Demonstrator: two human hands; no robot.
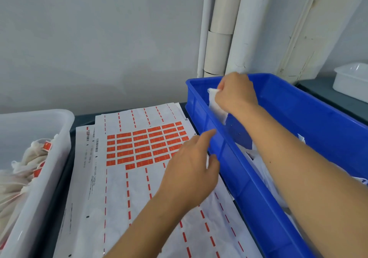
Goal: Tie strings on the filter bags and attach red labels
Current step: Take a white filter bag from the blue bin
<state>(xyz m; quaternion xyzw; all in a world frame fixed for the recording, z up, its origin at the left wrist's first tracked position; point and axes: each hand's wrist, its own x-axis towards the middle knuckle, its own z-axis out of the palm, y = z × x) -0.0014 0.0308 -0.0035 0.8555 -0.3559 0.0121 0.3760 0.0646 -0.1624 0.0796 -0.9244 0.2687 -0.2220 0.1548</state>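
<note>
Where the dark table (pixel 65 170) meets a plain pale wall (pixel 99 38), white pipes (pixel 219 38) run up the far right corner behind the work. White label sheets (pixel 111 198) cover the middle of the table, overlapping and reaching to its near edge; a block of red labels (pixel 143 148) remains on the top sheet toward the far side, with rows of red dashes where the backing is bare. At the left edge stands a translucent white bin (pixel 49 158) holding filter bags with red tags (pixel 25 168) already on them. Along the right edge lies a long blue crate (pixel 249 188), its near wall pressed against the sheets, with loose white bags (pixel 264 174) heaped in its bottom. Beyond it, at the far right, a white tray (pixel 352 82) sits on a second dark surface.

The right hand (pixel 237 96) is over the far end of the crate, fingers curled and pinching a white filter bag (pixel 217 106) that hangs above the crate floor. The left hand (pixel 191 170) hovers over the sheets just beside the crate's near wall, fingers loosely spread and holding nothing. Bare table shows only as narrow strips between bin and sheets and at the far edge.
</note>
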